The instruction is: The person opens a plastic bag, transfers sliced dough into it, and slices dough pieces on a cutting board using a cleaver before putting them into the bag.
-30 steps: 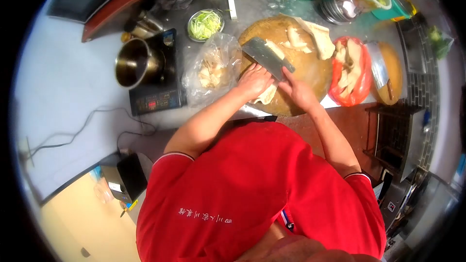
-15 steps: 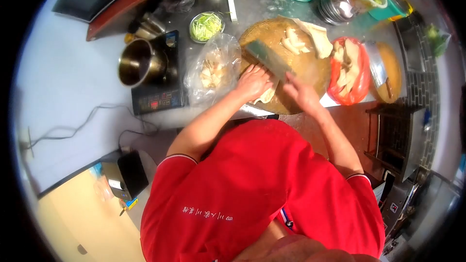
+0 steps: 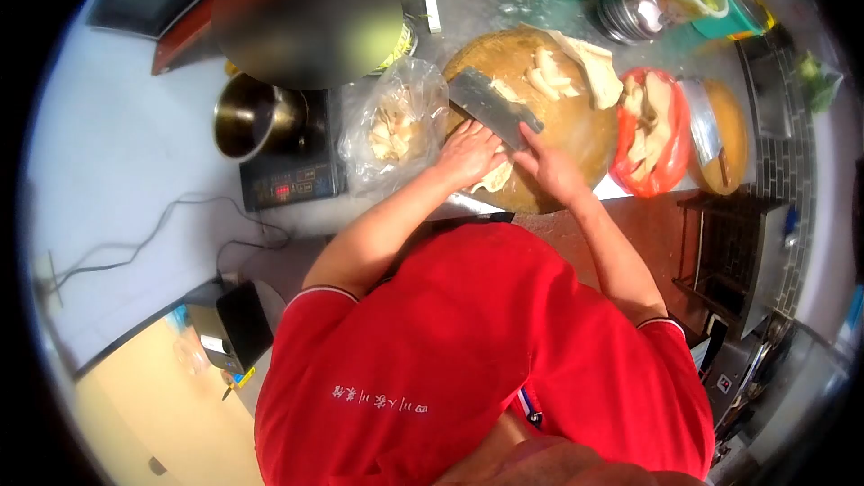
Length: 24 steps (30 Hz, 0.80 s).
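Pressing down with its fingers close together, the left hand (image 3: 470,151) rested on a pale, cream-coloured, soft-looking slab of food (image 3: 494,178) at the near-left part of a round, thick, brown wooden chopping block (image 3: 580,144). This hand was bent rather than spread; whether its fingertips pinched the slab could not be told, since it hid most of the piece. The right hand (image 3: 551,169) was closed around the handle end of a broad, dark-grey, rectangular metal cleaver (image 3: 491,108), whose blade slanted away to the left, just beyond the left fingertips. Pale, narrow cut strips (image 3: 549,78) lay on the block beyond the blade, beside a wide, folded cream-coloured sheet (image 3: 596,70). On the grey metal surface (image 3: 481,0), a clear plastic bag (image 3: 362,173) of small pale pieces (image 3: 391,137) lay to the left, and a red plastic bag (image 3: 650,185) of larger pale pieces (image 3: 657,117) to the right.

Handling, judged from appearance: the slab was probably light, pliable and slightly slick, liable to slide or tear under uneven pressure; the surest hold was from above, near the cut edge, fingertips tucked back. The cleaver was probably heavy and rigid, best held where handle met blade.
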Motion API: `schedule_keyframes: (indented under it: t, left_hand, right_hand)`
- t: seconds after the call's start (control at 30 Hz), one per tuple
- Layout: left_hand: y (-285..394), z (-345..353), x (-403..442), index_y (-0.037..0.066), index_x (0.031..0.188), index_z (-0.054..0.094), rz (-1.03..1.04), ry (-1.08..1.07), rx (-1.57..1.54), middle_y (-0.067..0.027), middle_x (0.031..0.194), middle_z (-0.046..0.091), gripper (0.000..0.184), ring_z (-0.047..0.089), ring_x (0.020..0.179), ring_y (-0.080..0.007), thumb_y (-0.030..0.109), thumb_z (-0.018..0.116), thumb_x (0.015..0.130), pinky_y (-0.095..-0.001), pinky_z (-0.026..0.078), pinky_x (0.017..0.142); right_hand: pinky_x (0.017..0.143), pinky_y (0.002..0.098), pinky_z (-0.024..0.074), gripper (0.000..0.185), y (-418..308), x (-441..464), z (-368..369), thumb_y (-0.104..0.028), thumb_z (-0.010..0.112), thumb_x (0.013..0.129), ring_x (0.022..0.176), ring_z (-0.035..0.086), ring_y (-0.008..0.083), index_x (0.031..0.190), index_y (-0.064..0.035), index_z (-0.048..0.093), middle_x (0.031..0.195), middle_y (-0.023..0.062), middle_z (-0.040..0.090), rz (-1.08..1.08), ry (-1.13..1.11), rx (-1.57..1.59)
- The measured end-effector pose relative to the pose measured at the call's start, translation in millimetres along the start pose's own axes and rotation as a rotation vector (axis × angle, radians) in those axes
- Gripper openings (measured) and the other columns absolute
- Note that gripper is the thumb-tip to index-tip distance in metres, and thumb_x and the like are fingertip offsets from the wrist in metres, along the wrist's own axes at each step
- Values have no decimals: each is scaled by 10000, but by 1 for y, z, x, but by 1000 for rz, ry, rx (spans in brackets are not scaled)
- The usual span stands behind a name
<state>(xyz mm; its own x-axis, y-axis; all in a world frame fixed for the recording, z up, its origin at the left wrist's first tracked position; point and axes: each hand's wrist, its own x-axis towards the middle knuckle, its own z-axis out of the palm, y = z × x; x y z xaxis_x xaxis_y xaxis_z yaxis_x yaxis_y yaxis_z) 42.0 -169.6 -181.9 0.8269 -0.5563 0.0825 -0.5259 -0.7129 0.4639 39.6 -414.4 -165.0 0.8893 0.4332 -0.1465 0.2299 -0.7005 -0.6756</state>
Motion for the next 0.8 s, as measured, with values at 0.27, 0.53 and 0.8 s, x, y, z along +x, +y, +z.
schedule_keyframes:
  t: [0.27, 0.53, 0.8]
  left_hand:
    - [0, 16, -7, 11, 1408, 629, 54, 132, 129, -152, 1572, 519, 544, 380, 1534, -342, 372, 651, 1001, -496, 272, 1280]
    - [17, -12, -7, 83, 1457, 624, -127, -93, -64, -163, 1554, 557, 593, 421, 1508, -364, 417, 694, 972, -505, 269, 1276]
    - [6, 3, -9, 66, 1447, 623, -56, -9, 7, -168, 1542, 562, 618, 439, 1488, -359, 437, 710, 959, -503, 291, 1261]
  right_hand:
    - [1104, 380, 484, 649, -31, 24, -62, -486, 626, 1061, 1324, 644, 324, 1555, -74, 534, 1424, 205, 674, 448, -131, 387]
    - [863, 503, 577, 661, -25, -77, -6, -479, 621, 1051, 998, 727, 451, 1595, -135, 469, 1100, 210, 772, 89, -35, -96]
    - [869, 493, 572, 681, -10, -43, 0, -475, 636, 1043, 1008, 722, 452, 1591, -111, 461, 1113, 234, 760, 44, 16, -54]
